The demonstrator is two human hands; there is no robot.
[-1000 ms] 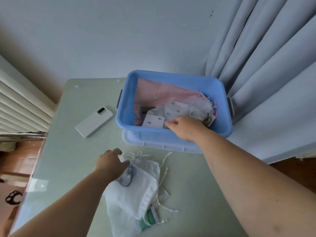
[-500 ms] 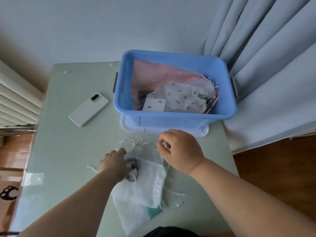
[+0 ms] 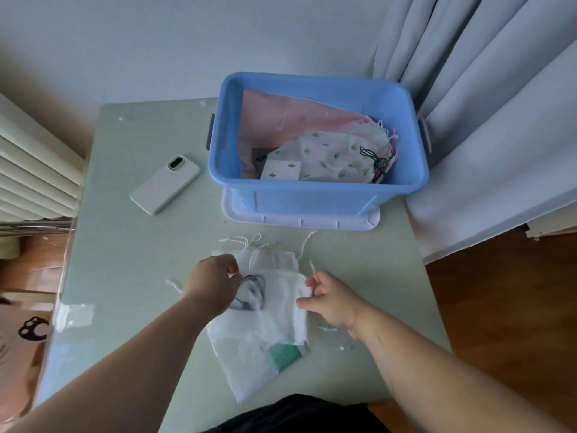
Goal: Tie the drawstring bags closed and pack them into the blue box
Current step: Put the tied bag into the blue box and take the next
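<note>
Bags point(image 3: 265, 323) lie stacked on the bench point(image 3: 140, 245), left grip point(image 3: 215, 285) pinching the top one's dark cord point(image 3: 253, 289), right grip point(image 3: 331, 300) pinching its edge, seemingly to cinch it.

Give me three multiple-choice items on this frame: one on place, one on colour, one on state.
1. The phone lies:
A. on the table, left of the blue box
B. inside the box
C. on the floor

2. The print on the top bag in the box is:
A. red
B. black
C. green

3. The box is:
A. lidded
B. open, with bags inside
C. empty

Key:
1 A: the phone rests on the tabletop beside the box's left wall.
2 C: small green cactus shapes show on the white cloth.
3 B: nothing covers the top, and bags show inside.
</note>
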